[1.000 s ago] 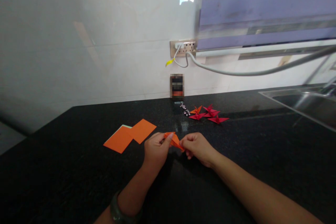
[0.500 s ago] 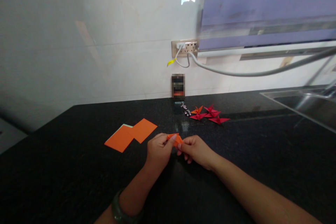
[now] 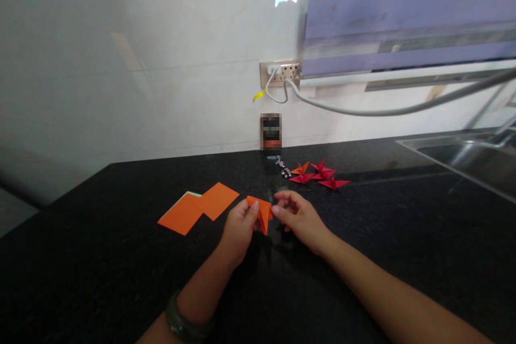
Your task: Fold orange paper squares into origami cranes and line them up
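A partly folded orange paper piece (image 3: 260, 212) is held upright just above the black countertop (image 3: 100, 258). My left hand (image 3: 239, 227) pinches its left side between thumb and fingers. My right hand (image 3: 298, 217) touches its right edge with thumb and fingertips, the other fingers loosely curled. A dark watch band sits on my left wrist.
Flat orange paper squares (image 3: 198, 207) lie left of my hands, with a pale sheet under them. Several red and orange folded paper figures (image 3: 318, 176) sit further back. A small dark box (image 3: 271, 131) stands at the wall under a socket (image 3: 281, 72) with cables. A steel sink (image 3: 467, 158) is at the right.
The orange piece has been turned from lying slanted between my hands to standing upright with a point down. My right hand has loosened and shifted slightly back.
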The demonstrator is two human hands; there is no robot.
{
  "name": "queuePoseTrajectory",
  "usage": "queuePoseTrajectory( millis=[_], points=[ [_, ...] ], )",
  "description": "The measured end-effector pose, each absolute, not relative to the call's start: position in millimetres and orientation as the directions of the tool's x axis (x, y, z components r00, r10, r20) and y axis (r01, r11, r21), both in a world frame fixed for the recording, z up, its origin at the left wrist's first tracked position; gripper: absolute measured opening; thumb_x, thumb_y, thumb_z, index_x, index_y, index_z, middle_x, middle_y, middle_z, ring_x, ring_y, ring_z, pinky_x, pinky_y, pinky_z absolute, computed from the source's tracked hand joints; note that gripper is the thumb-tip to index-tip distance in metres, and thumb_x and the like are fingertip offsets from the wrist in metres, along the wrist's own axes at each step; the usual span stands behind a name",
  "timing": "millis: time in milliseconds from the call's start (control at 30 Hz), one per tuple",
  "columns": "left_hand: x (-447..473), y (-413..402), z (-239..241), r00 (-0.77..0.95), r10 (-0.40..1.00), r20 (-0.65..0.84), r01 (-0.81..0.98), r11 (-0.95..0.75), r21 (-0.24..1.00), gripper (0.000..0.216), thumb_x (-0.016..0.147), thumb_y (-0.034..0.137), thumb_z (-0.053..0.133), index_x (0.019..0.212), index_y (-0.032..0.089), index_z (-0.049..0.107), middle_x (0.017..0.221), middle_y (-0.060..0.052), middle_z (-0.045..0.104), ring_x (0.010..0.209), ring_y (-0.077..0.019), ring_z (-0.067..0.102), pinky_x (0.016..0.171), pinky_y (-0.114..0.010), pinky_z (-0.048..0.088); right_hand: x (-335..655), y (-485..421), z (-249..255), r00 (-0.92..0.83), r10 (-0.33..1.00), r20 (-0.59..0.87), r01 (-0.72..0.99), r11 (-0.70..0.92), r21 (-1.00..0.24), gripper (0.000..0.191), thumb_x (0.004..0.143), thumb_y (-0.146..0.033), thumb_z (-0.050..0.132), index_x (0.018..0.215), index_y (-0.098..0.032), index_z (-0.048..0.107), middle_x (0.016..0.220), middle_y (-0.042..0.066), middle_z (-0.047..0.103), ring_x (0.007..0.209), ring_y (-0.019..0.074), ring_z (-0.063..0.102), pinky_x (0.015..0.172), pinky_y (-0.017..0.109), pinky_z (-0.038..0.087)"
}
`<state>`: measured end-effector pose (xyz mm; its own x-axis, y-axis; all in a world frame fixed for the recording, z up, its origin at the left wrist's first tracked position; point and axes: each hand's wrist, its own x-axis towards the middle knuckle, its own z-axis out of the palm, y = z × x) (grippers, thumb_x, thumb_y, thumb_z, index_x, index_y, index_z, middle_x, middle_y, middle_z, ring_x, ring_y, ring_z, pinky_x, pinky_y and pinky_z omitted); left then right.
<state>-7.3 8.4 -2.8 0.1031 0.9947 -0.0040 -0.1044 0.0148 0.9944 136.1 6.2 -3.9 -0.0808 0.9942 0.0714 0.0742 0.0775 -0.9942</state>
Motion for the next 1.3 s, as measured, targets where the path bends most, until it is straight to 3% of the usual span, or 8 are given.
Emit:
queuePoseTrajectory(
  millis=[133, 300, 500, 667, 800, 1000, 1300],
  points=[
    [-5.0, 7.1, -4.3, 0.166, 0.982, -0.089, -0.139, 0.113, 0.984, 0.028, 0.074, 0.042, 0.054, 0.074, 0.014, 0.055, 0.058, 0.002, 0.057, 0.051, -0.0085, 0.053, 0.048, -0.019, 0.043, 136.1, 2.3, -4.3, -0.142, 0.955, 0.26, 0.205, 0.285, -0.936, 0.009, 0.072, -0.024, 0.057, 0.073, -0.016, 0.06, 0.065, 0.0, 0.055, 0.055, 0.0099, 0.049, 0.05, 0.022, 0.04],
    [-4.6, 6.2, -1.3, 0.143, 0.983, -0.115, -0.169, 0.139, 0.976, 0.028, 0.068, 0.037, 0.062, 0.08, 0.015, 0.051, 0.058, 0.003, 0.057, 0.051, -0.0084, 0.054, 0.048, -0.019, 0.044, 136.1, -3.0, -3.6, -0.183, 0.848, 0.498, 0.379, 0.528, -0.76, 0.01, 0.075, -0.016, 0.053, 0.069, -0.017, 0.061, 0.066, 0.001, 0.055, 0.061, 0.0113, 0.051, 0.057, 0.023, 0.041],
    [-5.2, 6.1, -3.5, 0.17, 0.978, -0.122, -0.157, 0.149, 0.976, 0.027, 0.067, 0.037, 0.064, 0.071, 0.013, 0.054, 0.06, 0.001, 0.059, 0.055, -0.009, 0.056, 0.054, -0.021, 0.045, 137.4, -6.7, 0.1, -0.234, 0.799, 0.553, 0.397, 0.598, -0.696, 0.004, 0.076, -0.018, 0.054, 0.077, -0.018, 0.058, 0.074, 0.002, 0.054, 0.062, 0.0106, 0.051, 0.051, 0.021, 0.04],
    [-6.4, 4.3, -3.0, 0.304, 0.946, -0.111, -0.183, 0.173, 0.968, 0.035, 0.073, 0.044, 0.056, 0.075, 0.01, 0.062, 0.066, -0.003, 0.062, 0.062, -0.0116, 0.056, 0.063, -0.025, 0.044, 139.6, -3.1, 0.1, -0.233, 0.75, 0.619, 0.427, 0.651, -0.628, 0.01, 0.073, -0.016, 0.057, 0.083, -0.018, 0.056, 0.082, 0.005, 0.054, 0.076, 0.0149, 0.052, 0.063, 0.027, 0.045],
    [-6.8, 2.1, -1.5, 0.376, 0.923, -0.08, -0.172, 0.154, 0.973, 0.031, 0.063, 0.036, 0.068, 0.081, 0.011, 0.063, 0.069, -0.002, 0.062, 0.061, -0.0102, 0.054, 0.06, -0.022, 0.04, 140.8, -0.6, -2.6, -0.247, 0.706, 0.664, 0.398, 0.698, -0.595, 0.02, 0.073, -0.011, 0.055, 0.09, -0.019, 0.057, 0.088, 0.006, 0.054, 0.082, 0.0162, 0.053, 0.07, 0.03, 0.047],
    [-4.6, 1.5, 2.6, 0.393, 0.918, -0.05, -0.182, 0.131, 0.975, 0.033, 0.063, 0.034, 0.069, 0.086, 0.012, 0.064, 0.071, -0.003, 0.065, 0.063, -0.0118, 0.056, 0.06, -0.022, 0.04, 140.0, -1.5, -3.6, -0.162, 0.774, 0.612, 0.354, 0.625, -0.696, 0.018, 0.077, -0.012, 0.049, 0.092, -0.02, 0.057, 0.091, 0.007, 0.054, 0.084, 0.0156, 0.054, 0.064, 0.027, 0.05],
    [-1.9, 2.8, 4.1, 0.284, 0.959, -0.026, -0.072, 0.048, 0.996, 0.029, 0.064, 0.033, 0.066, 0.083, 0.012, 0.066, 0.069, -0.004, 0.067, 0.064, -0.0154, 0.059, 0.061, -0.025, 0.044, 137.0, -2.5, -4.4, 0.007, 0.876, 0.482, 0.44, 0.43, -0.789, 0.014, 0.077, -0.017, 0.05, 0.09, -0.016, 0.056, 0.074, 0.003, 0.059, 0.063, 0.0127, 0.057, 0.054, 0.024, 0.048]
  ],
)
